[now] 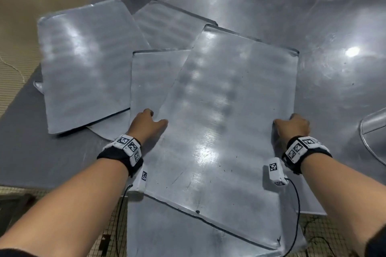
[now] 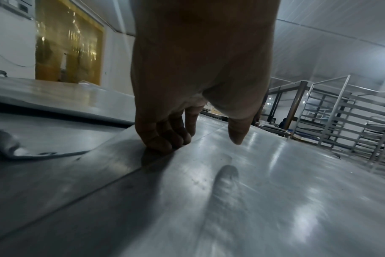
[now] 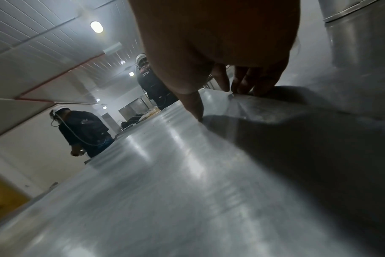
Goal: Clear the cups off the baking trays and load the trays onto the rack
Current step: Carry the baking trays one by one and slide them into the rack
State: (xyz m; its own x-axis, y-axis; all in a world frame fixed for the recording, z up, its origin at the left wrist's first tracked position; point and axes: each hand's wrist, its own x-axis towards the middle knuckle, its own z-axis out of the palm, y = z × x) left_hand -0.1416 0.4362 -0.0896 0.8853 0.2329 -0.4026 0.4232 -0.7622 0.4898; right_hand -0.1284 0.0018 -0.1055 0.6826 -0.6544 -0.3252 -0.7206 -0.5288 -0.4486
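Bare metal, scuffed and glaring under ceiling lights: the top baking tray [image 1: 219,123] lies askew across a second tray [image 1: 146,77] on the steel table [image 1: 334,37], its near end jutting past the table's edge. The left hand [image 1: 148,123] curls round its left long edge, the right hand [image 1: 292,125] round the right, thumbs on top. It looks thin, stiff, slick and probably light; opposite long edges seem the surest hold. No cups show. Two more trays [image 1: 83,64] lie left of it; a rack [image 2: 345,121] stands beyond.
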